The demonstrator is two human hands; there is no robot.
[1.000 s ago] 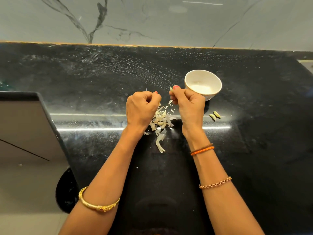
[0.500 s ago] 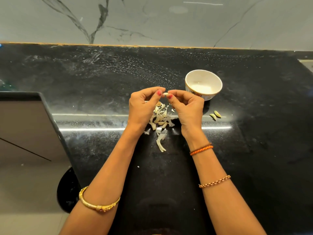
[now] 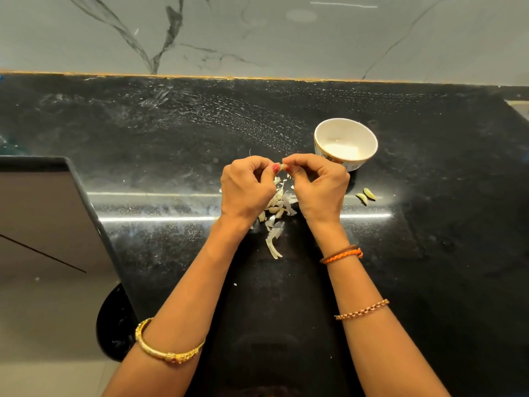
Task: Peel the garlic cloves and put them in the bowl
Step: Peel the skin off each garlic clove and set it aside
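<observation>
**Head view: one small clove pinched between both hands**

Head view: the garlic clove (image 3: 283, 167) is small and pale, only its tip shows between the fingertips. The left hand (image 3: 247, 189) and the right hand (image 3: 316, 184) both pinch it above the pile of skins (image 3: 276, 209) on the black worktop (image 3: 171, 138), just left of the white bowl (image 3: 345, 143). Two peeled cloves (image 3: 365, 195) lie beside the bowl. Compared with half a second ago, almost nothing differs: the hands keep the same grip.

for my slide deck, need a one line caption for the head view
Both hands pinch a garlic clove above peel scraps, white bowl nearby.
</observation>
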